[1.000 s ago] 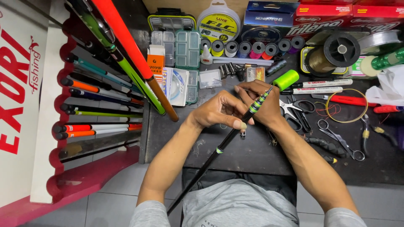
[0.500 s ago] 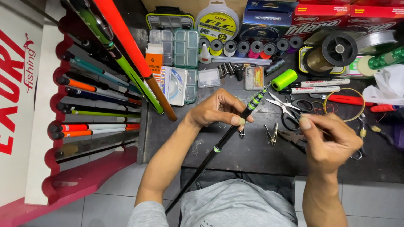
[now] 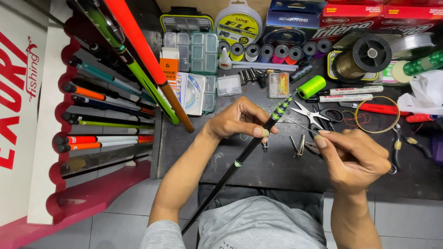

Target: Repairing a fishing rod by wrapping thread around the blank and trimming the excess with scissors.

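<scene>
head view, looking down on a dark workbench point(image 3: 277, 170) crowded with tackle. containers first: a clear compartment box point(image 3: 203, 51) stands at the back with small items in its cells, too small to tell apart; a dark-lidded tackle box point(image 3: 186, 22) lies just behind it, lid shut, contents hidden. a row of small thread spools point(image 3: 272, 50) in yellow, grey, pink, orange and purple lines the rear, with a large line spool point(image 3: 240, 27) behind them and a dark reel of brownish line point(image 3: 362, 57) to the right. a red rack point(image 3: 69, 110) at the left holds rod sections lying level, butts toward the rack's scalloped edge. a lime thread spool point(image 3: 311, 86) lies loose near the rod tip. scissors point(image 3: 318, 115) lie open on the bench between the hands. the rod blank point(image 3: 240, 159), black with lime-green wrap bands, runs on a diagonal: its long axis goes from lower left, by the person's lap, to upper right, with the banded end pointing toward the lime thread spool. it is raised over the bench, in the middle of the view. left hand point(image 3: 240, 121) is closed around the rod blank just below the bands, thumb and fingers pinching it. right hand point(image 3: 357, 154) is loosely clenched, fingertips pinched on a thin thread point(image 3: 300, 125) that runs taut up-left to the banded end.
</scene>
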